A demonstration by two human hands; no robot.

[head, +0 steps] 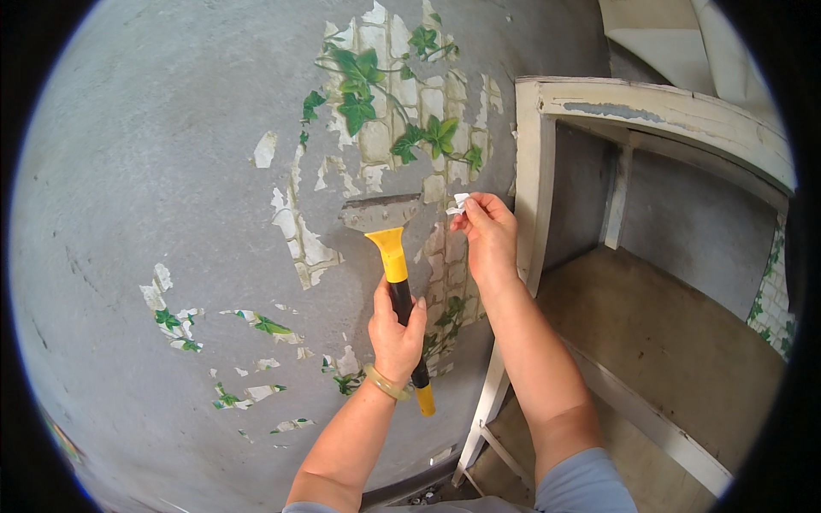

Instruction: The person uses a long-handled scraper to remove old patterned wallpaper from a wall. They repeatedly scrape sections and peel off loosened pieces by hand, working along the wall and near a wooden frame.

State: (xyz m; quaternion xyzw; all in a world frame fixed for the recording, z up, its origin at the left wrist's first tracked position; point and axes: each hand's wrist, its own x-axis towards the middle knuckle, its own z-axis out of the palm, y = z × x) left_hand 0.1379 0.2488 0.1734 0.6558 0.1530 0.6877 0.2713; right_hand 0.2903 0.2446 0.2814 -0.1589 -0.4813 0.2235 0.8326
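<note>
In my left hand (396, 336) is a long-handled scraper (394, 256) with a yellow and black handle. Its wide metal blade (381, 213) points up, in front of the grey wall (192, 192); whether it touches the wall I cannot tell. My right hand (490, 231) pinches a small torn scrap of white paper (458, 204) between thumb and fingers, just right of the blade. Above both hands, a ragged patch of wallpaper (378, 138) printed with pale bricks and green ivy clings to the wall. A narrower wallpaper strip (446, 256) runs down behind my right hand.
Right of the wall stands a white-painted wooden shelf frame (535, 160) with chipped paint and a brown shelf board (648, 333). Smaller wallpaper remnants (170, 320) dot the wall at left. Debris (426, 495) lies at the wall's foot. Pale sheets (660, 51) hang at upper right.
</note>
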